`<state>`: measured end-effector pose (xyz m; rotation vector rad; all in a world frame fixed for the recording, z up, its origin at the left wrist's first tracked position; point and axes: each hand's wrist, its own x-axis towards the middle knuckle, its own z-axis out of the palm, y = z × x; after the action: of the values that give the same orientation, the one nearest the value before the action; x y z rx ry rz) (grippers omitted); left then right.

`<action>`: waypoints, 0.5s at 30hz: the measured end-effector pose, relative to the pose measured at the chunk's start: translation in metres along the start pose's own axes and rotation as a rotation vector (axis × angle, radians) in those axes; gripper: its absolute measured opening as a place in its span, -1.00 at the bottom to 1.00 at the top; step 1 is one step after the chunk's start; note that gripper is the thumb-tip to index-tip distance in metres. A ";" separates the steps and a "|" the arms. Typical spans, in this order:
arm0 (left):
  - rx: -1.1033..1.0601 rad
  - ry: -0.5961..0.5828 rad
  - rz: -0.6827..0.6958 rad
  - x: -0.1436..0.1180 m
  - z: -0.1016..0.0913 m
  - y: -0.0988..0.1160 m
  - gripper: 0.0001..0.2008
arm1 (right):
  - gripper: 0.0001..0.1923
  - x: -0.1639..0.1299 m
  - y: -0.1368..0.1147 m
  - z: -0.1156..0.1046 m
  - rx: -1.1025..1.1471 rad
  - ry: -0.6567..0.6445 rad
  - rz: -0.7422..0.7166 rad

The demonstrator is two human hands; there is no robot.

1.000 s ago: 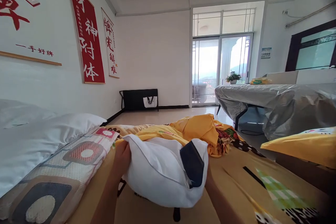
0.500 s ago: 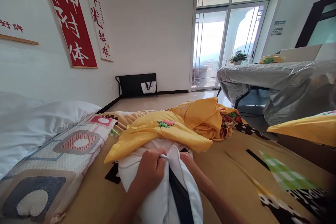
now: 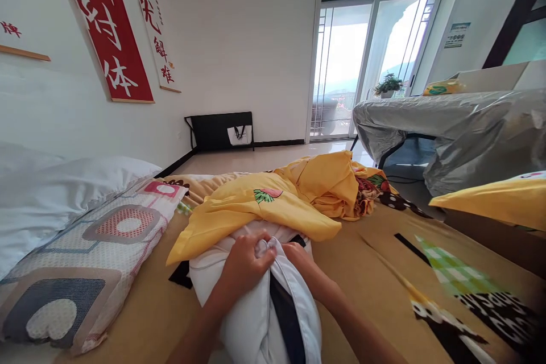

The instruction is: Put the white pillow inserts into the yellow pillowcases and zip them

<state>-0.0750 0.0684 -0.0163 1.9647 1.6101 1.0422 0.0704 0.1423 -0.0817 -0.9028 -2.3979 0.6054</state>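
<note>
White pillow (image 3: 251,324) found on the brown sheet (image 3: 379,267). Left hand (image 3: 247,264) grips bunched cloth at the pillow's upper middle; right hand (image 3: 301,261) grasps the edge just beside it, fingertips partly hidden. Yellow cloth (image 3: 239,199) covers the pillow's far end; whether around it or merely over it cannot be determined. Risks, as judged: narrow grip on smooth fabric could slip, letting the folds spread about the dark strip (image 3: 285,318); unequal pulling could twist the pillow; the unheld yellow cloth could slide off.
</note>
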 end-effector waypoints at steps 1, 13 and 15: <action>-0.056 0.008 0.013 0.001 -0.001 0.000 -0.86 | -0.77 0.000 -0.003 -0.005 0.024 0.000 -0.010; -0.383 0.112 0.132 -0.004 -0.011 0.001 -0.82 | -0.53 -0.031 -0.057 -0.050 0.232 0.096 -0.167; -0.376 0.108 0.122 -0.004 -0.010 0.002 -0.82 | -0.51 -0.029 -0.057 -0.044 0.232 0.061 -0.161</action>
<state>-0.0815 0.0624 -0.0102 1.7919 1.2438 1.4042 0.0885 0.0936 -0.0247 -0.6149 -2.2621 0.7624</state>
